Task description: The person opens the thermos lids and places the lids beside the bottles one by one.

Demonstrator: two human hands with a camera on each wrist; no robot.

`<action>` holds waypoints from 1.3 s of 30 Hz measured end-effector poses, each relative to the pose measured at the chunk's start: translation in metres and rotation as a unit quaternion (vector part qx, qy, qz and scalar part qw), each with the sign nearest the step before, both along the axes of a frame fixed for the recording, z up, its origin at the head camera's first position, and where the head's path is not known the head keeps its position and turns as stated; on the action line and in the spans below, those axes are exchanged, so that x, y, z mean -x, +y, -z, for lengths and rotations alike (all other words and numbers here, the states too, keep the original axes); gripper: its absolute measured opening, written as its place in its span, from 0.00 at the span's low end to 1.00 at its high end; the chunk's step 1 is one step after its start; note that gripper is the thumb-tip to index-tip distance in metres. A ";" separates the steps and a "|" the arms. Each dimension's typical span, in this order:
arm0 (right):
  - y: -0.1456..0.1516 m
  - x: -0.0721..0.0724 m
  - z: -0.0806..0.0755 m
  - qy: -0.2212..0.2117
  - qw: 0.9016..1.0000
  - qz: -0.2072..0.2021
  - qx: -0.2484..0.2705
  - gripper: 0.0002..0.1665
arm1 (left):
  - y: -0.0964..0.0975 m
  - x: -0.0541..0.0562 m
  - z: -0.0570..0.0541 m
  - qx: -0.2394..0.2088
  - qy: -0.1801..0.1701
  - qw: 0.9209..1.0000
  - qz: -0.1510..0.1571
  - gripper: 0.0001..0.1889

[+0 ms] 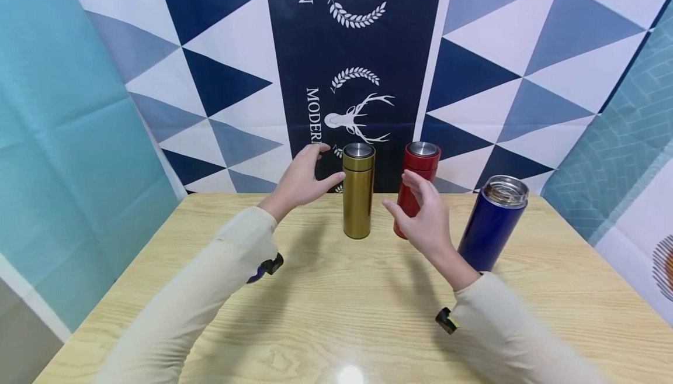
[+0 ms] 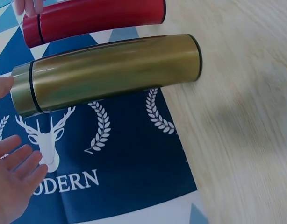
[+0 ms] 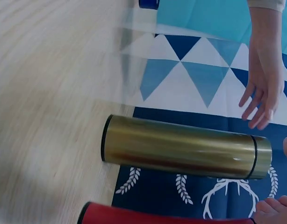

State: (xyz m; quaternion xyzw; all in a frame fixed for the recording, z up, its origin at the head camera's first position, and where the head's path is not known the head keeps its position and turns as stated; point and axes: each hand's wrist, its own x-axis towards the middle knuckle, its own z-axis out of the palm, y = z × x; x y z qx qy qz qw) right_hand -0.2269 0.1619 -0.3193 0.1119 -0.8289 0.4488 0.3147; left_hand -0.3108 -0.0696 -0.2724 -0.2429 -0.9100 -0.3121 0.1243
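Observation:
A gold thermos bottle (image 1: pixel 357 203) with a steel-topped lid stands upright near the table's back edge. My left hand (image 1: pixel 304 180) is just left of it, fingers extended, with the thumb by the lid; I cannot tell whether it touches. To the right stands a red thermos bottle (image 1: pixel 402 208), also lidded. In the head view my right hand (image 1: pixel 427 217) partly covers the red bottle, its fingers spread loosely around nothing. The right wrist view shows the gold bottle (image 3: pixel 181 147) between my left hand (image 3: pixel 265 84) and right hand (image 3: pixel 276 210).
A blue thermos bottle (image 1: pixel 489 226) stands at the right, its steel mouth uncovered, close to my right wrist. A patterned cloth (image 1: pixel 231 80) hangs right behind the wooden table (image 1: pixel 336 314). Teal cloth (image 1: pixel 79 127) borders the left side.

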 end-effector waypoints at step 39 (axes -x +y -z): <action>-0.032 0.071 0.017 -0.248 0.964 -0.068 0.065 0.51 | 0.052 0.030 -0.011 -0.094 -0.047 0.993 0.055 0.37</action>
